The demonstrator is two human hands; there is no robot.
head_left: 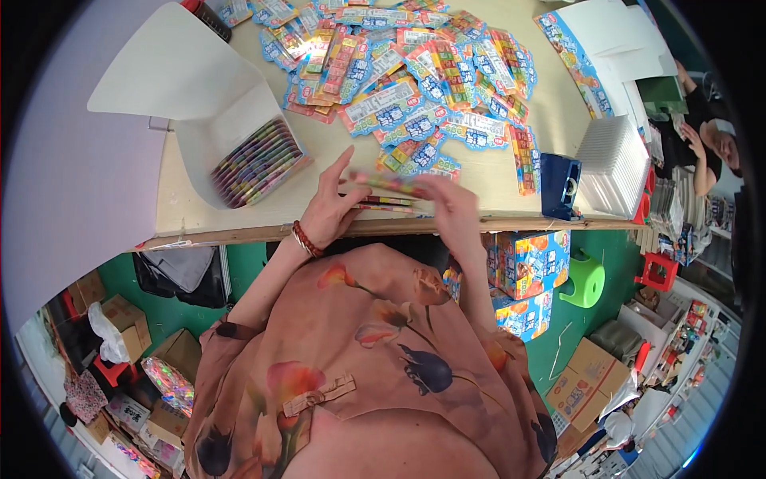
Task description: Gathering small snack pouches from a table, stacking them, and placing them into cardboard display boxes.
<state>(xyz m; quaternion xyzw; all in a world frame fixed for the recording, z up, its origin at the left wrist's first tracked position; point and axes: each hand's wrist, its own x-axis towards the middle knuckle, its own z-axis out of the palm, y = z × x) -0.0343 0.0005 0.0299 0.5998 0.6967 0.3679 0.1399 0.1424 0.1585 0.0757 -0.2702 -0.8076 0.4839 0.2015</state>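
Note:
My right hand pinches a colourful candy blister pack, blurred by motion, above the table's near edge. Beneath it lie a few more candy packs, stacked flat. My left hand, a braided bracelet on its wrist, grips the left end of those packs, with one finger raised. To its left, an open white box holds a tight row of packs standing on edge. Beyond my hands spreads a loose heap of blue-edged candy packs, some face up and others showing their backs.
On the right of the table stand a dark blue holder and nested clear plastic trays. A dark cup sits at the far left. Printed cartons and a green stool are below. Another person is at far right.

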